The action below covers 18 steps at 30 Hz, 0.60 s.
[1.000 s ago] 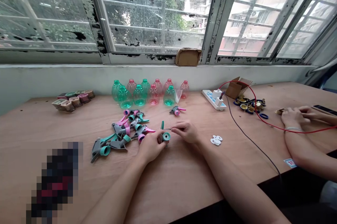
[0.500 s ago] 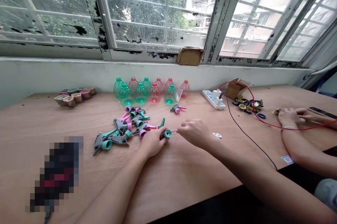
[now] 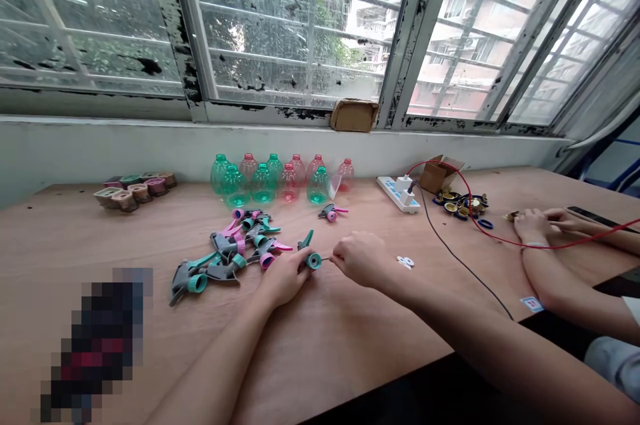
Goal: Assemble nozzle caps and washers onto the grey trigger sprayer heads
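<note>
- Left hand is curled shut round a trigger sprayer head, teal collar facing right, low over the table
- Right hand pinches a thin stem at that collar
- I'd worry the stem bends or slips if it meets the collar off-centre
- A slack left grip could drop the head into the pile of sprayer heads beside it

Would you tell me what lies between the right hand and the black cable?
Small white discs lie between the right hand and black cable, per the head view.
</note>
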{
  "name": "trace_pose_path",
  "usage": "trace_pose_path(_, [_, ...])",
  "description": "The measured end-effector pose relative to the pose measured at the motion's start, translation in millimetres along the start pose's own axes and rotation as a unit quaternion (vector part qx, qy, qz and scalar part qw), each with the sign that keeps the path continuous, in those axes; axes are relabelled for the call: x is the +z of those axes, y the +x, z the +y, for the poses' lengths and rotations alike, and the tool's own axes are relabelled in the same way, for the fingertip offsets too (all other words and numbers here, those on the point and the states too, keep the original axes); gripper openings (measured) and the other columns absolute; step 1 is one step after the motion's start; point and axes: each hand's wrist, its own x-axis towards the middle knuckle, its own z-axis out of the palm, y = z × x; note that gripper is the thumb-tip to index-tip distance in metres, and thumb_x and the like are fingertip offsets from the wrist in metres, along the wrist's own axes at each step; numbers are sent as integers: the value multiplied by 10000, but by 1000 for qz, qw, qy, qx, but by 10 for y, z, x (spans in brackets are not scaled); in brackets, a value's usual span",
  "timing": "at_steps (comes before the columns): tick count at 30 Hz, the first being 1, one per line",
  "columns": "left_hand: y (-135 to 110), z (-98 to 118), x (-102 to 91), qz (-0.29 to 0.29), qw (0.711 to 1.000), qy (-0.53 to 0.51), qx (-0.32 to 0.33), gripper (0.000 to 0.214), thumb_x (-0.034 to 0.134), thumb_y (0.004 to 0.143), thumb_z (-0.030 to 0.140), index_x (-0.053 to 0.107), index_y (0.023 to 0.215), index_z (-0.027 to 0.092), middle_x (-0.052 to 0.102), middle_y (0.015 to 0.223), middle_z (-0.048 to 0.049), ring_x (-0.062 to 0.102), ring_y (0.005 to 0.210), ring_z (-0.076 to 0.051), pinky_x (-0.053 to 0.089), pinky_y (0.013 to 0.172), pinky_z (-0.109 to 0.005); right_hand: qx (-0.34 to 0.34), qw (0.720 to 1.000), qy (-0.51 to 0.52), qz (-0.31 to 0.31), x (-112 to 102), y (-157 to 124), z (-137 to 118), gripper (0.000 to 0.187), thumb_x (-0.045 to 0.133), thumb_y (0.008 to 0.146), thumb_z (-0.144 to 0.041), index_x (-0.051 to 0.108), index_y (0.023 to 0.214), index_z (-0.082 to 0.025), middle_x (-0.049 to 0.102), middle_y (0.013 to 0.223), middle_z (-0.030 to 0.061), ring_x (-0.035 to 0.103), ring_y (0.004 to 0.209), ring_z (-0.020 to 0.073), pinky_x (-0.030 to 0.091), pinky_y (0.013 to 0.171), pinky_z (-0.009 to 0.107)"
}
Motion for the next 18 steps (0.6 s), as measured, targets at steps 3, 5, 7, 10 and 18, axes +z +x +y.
trace_pose_path(3, [4, 4, 14, -1, 1000, -4, 2, 220, 496, 799, 164, 630, 953, 246, 666, 764, 4, 593, 696, -174, 375, 610, -236, -29, 999, -21, -13, -117, -43, -130, 265, 507, 893, -234, 747, 795, -174, 710, 757, 143, 673, 688, 230, 445, 578, 279])
trace_pose_path(5, [7, 8, 26, -1, 1000, -8, 4, 238, 494, 780, 147, 639, 945, 239, 654, 736, 5, 576, 677, -168, 369, 604, -232, -43, 998, -20, -28, -203, -49, -209, 250, 502, 885, -169, 742, 816, -158, 703, 748, 145, 678, 707, 218, 454, 608, 267])
trace_pose_path(7, [9, 10, 35, 0, 1000, -15, 8, 255, 490, 770, 131, 645, 948, 229, 653, 741, 0, 571, 681, -164, 373, 616, -229, -37, 998, -17, -40, -249, -38, -244, 245, 498, 884, -158, 737, 838, -138, 701, 761, 148, 681, 742, 215, 452, 628, 256])
trace_pose_path(10, [13, 2, 33, 2, 1000, -30, 9, 234, 492, 785, 135, 641, 946, 216, 664, 788, -13, 576, 700, -161, 386, 641, -228, 0, 999, -14, -42, -201, -17, -190, 249, 507, 894, -224, 736, 847, -139, 708, 795, 144, 678, 757, 224, 434, 619, 256])
trace_pose_path(18, [24, -42, -2, -22, 998, -41, 35, 266, 468, 811, 130, 625, 1006, 221, 651, 811, -8, 570, 715, -157, 389, 657, -225, -26, 999, 30, 6, 159, -62, 175, 394, 459, 934, -433, 736, 738, -234, 725, 750, 62, 642, 698, 186, 295, 564, 269])
